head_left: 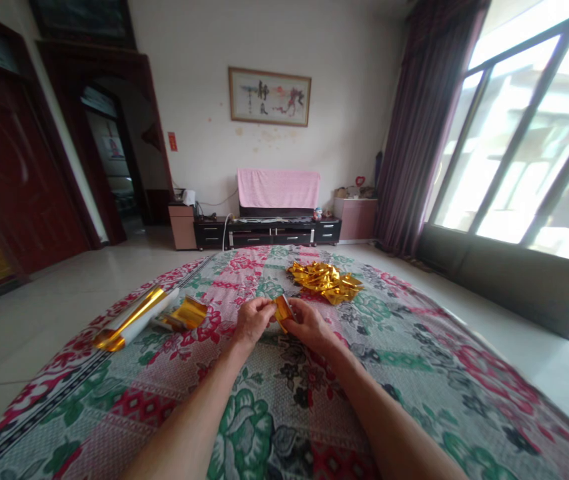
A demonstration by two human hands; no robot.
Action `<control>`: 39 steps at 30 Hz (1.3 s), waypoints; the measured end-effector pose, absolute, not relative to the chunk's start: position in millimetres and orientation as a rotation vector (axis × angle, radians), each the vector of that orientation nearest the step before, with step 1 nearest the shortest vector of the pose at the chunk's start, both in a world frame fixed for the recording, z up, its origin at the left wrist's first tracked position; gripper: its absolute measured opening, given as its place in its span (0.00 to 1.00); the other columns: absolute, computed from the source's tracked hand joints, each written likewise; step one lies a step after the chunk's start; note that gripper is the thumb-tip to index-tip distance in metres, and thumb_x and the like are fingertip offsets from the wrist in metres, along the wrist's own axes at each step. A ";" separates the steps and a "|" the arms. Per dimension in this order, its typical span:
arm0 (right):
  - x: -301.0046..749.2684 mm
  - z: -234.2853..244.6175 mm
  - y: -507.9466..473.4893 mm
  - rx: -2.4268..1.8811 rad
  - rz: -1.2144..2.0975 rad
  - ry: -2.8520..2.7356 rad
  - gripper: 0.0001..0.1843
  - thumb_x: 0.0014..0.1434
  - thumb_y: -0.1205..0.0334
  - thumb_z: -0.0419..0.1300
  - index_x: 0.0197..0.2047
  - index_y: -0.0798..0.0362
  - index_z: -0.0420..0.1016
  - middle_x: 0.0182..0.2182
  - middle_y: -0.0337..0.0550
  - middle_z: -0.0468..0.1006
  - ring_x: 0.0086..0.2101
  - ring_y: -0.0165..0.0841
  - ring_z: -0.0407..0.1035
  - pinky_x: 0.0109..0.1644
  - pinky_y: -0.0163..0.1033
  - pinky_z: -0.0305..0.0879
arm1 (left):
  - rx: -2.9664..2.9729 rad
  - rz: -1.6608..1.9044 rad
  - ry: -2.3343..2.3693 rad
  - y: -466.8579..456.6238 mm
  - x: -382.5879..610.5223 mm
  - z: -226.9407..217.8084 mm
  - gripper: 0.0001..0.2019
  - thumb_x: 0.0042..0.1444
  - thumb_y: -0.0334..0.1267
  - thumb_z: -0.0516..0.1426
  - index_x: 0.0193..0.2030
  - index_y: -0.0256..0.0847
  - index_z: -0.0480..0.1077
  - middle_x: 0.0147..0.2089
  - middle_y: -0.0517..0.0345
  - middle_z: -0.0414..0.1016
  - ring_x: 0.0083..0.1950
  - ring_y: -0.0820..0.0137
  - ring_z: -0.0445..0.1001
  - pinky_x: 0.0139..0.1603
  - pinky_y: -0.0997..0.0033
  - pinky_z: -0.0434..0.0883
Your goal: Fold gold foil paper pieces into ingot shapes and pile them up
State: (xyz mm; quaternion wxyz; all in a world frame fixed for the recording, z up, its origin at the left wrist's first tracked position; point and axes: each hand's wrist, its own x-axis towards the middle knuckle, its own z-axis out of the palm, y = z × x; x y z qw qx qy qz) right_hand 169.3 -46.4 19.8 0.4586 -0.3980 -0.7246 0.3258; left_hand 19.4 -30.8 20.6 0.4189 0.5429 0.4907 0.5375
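Observation:
A small piece of gold foil paper point(282, 312) is held between my two hands, above the flowered cloth. My left hand point(253, 323) pinches its left edge with thumb and fingers. On the other side my right hand point(309, 325) grips it, thumb in front, with a pale edge of the sheet showing. Just beyond my right hand lies a pile of folded gold foil pieces point(325, 281). To the left, curled gold foil sheets point(188, 313) rest beside a larger roll of gold foil paper point(137, 319).
The patterned cloth point(244, 427) covers the wide surface under my arms. Across the room stands a low black cabinet point(272, 237), with a pink cloth point(278, 188) draped over something on top. A purple curtain point(409, 133) and windows are at right, a dark red door point(14, 153) at left.

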 end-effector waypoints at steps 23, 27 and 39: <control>171.0 11.2 -43.4 -0.916 0.753 -1.848 0.21 0.49 0.68 0.55 0.49 0.54 0.67 0.33 0.38 0.72 0.30 0.28 0.63 0.33 0.31 0.60 | 1.343 1.403 1.199 -30.0 17.9 20.5 0.10 0.43 0.42 0.57 0.28 0.35 0.71 0.19 0.62 0.70 0.22 0.75 0.68 0.21 0.79 0.62; 171.1 10.4 -42.8 -0.914 0.753 -1.852 0.21 0.49 0.68 0.55 0.48 0.54 0.67 0.33 0.38 0.72 0.31 0.28 0.63 0.34 0.31 0.61 | 1.353 1.405 1.191 -30.6 18.0 20.9 0.10 0.43 0.41 0.57 0.28 0.35 0.71 0.20 0.61 0.70 0.22 0.75 0.68 0.21 0.79 0.62; 162.1 11.6 -48.3 -0.920 0.671 -1.703 0.17 0.48 0.71 0.52 0.44 0.52 0.61 0.32 0.38 0.71 0.22 0.23 0.62 0.24 0.28 0.56 | 1.315 1.437 1.272 -27.6 14.3 19.5 0.10 0.42 0.41 0.56 0.27 0.36 0.71 0.17 0.62 0.69 0.20 0.74 0.68 0.19 0.78 0.61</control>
